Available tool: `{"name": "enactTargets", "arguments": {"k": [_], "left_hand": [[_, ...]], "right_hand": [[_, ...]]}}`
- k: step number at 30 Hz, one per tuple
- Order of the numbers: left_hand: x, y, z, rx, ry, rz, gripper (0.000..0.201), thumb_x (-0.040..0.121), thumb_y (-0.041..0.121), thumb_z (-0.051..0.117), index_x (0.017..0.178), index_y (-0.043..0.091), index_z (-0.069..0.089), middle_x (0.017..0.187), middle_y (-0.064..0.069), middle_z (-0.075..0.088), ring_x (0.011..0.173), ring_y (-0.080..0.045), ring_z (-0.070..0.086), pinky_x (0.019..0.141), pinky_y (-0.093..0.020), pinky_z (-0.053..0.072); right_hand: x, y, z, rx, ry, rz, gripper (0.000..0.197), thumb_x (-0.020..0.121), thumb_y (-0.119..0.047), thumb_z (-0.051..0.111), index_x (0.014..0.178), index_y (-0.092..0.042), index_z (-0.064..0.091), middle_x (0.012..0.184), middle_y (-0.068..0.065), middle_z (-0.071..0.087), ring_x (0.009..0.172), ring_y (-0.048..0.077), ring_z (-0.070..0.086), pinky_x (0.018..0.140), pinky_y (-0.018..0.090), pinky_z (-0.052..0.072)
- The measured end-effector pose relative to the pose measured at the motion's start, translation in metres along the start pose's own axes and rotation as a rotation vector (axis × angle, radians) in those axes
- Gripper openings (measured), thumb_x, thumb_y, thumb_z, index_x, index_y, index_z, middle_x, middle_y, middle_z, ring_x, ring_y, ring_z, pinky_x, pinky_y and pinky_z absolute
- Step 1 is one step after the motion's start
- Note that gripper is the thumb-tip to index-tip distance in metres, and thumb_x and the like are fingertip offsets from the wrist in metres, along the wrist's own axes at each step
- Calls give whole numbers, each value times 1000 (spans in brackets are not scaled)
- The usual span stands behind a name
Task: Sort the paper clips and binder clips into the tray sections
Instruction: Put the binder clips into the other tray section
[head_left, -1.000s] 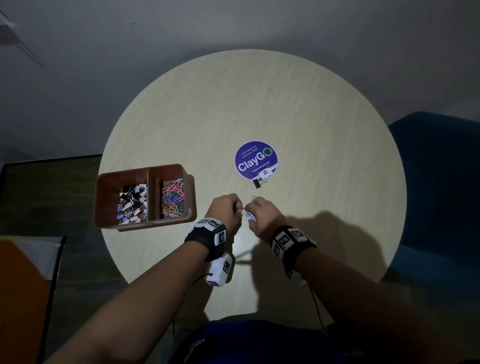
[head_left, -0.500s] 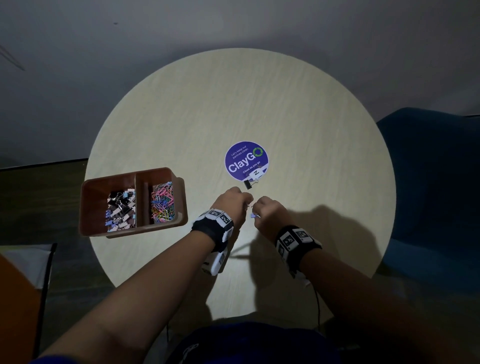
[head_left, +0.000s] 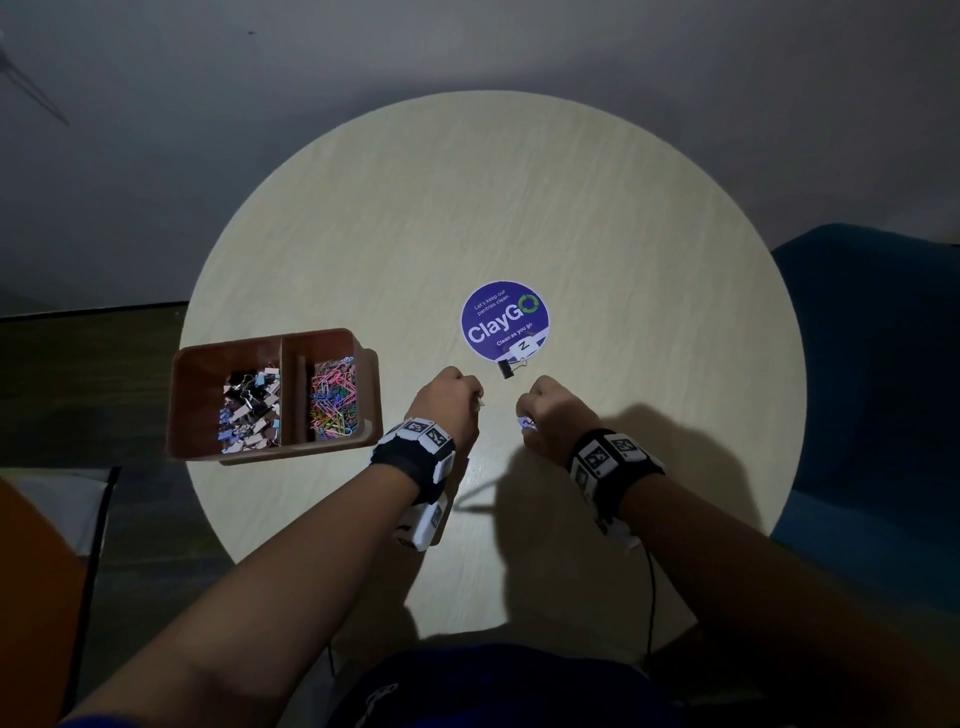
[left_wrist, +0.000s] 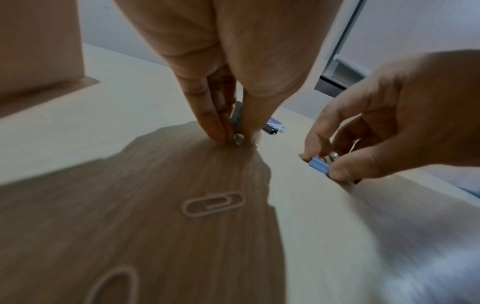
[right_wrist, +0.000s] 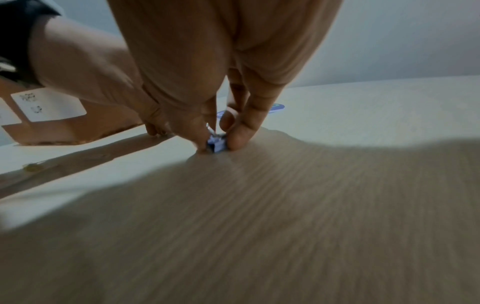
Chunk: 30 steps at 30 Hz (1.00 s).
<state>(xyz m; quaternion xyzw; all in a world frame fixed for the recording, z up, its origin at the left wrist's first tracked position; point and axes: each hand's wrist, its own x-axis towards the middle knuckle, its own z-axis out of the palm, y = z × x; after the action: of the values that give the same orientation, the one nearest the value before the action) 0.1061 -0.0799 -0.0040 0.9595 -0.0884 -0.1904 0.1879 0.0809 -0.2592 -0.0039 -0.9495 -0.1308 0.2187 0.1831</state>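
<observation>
- Your hands have drawn apart since a second ago, when they met fingertip to fingertip over one spot; each now works its own piece on the table
- Your right hand pinches a blue binder clip between thumb and fingers, low against the tabletop; the other fingers are curled in
- Your left hand has thumb and fingers pressed together, tips on the wood, with something small and pale between them; likely a paper clip, too blurred to call
- Two white paper clips lie loose on the table just under your left wrist, not yet sorted
- A black binder clip sits at the near edge of the purple sticker, just beyond both hands
- The brown tray stands well to your left: binder clips heaped in its left section, coloured paper clips in its right
- Judgement: the joined pieces appear separated, so each can go to its own section; few strays are left, the sort is close to done
</observation>
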Motion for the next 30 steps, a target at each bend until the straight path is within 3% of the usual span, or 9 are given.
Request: {"name": "enactTargets", "arguments": {"k": [2, 4, 7, 10, 13, 17, 22, 27, 30], "left_hand": [[-1, -1, -1, 17, -5, -5, 27, 92, 16, 52, 114, 16, 67, 110, -7, 57, 94, -30, 62, 79, -32, 48], [-2, -1, -1, 20, -14, -8, 27, 91, 15, 53, 113, 16, 67, 109, -8, 58, 92, -30, 62, 78, -33, 50], [-6, -2, -1, 19, -17, -13, 23, 88, 16, 55, 107, 18, 69, 106, -6, 58, 88, -30, 63, 76, -33, 51], [-8, -4, -1, 5, -19, -30, 19, 85, 18, 59, 100, 20, 70, 103, -4, 58, 84, -30, 63, 74, -32, 52], [-5, -6, -4, -17, -53, -35, 16, 85, 18, 62, 99, 19, 70, 102, -6, 59, 87, -30, 62, 77, -33, 51], [-5, -11, -2, -27, -95, -43, 12, 85, 19, 64, 96, 20, 70, 100, -6, 58, 88, -30, 63, 77, -34, 52], [-11, -14, -1, -48, -95, -48, 11, 85, 21, 63, 94, 19, 69, 99, -7, 58, 88, -29, 62, 76, -32, 50], [-18, -16, -4, -45, -94, -22, 13, 86, 21, 63, 97, 18, 69, 101, -8, 59, 89, -28, 62, 77, -33, 52], [-24, -15, -10, -61, -93, -4, 11, 85, 23, 64, 94, 20, 69, 98, -6, 59, 88, -27, 62, 78, -36, 53]], "right_hand": [[6, -1, -7, -45, -7, 21, 16, 80, -6, 60, 93, 3, 65, 97, 21, 56, 80, 39, 58, 69, 38, 50], [14, -4, -17, -23, 21, 35, 21, 83, -11, 59, 99, 0, 66, 103, 18, 57, 92, 37, 57, 76, 34, 47], [32, -9, -32, 13, 86, 47, 23, 84, -14, 61, 104, -4, 66, 112, 14, 56, 98, 30, 57, 82, 30, 45], [45, -13, -38, -26, 37, 46, 21, 86, -12, 59, 106, -6, 63, 121, 9, 54, 101, 29, 58, 81, 28, 43], [51, -14, -37, -62, -19, 48, 14, 86, -9, 55, 99, -8, 59, 110, 12, 59, 96, 31, 57, 72, 27, 36], [52, -17, -40, -56, -43, 115, 12, 83, -9, 56, 94, -12, 59, 99, 10, 62, 91, 32, 59, 71, 32, 45], [43, -16, -33, 47, -22, 219, 13, 81, -15, 61, 82, -22, 50, 90, 6, 63, 85, 28, 57, 64, 29, 41], [30, -22, -25, 174, 17, 280, 22, 79, -16, 65, 100, -20, 59, 88, 4, 65, 79, 25, 62, 67, 29, 51], [22, -26, -19, 210, 31, 310, 23, 78, -16, 63, 99, -24, 69, 91, 0, 70, 80, 22, 65, 70, 31, 56]]}}
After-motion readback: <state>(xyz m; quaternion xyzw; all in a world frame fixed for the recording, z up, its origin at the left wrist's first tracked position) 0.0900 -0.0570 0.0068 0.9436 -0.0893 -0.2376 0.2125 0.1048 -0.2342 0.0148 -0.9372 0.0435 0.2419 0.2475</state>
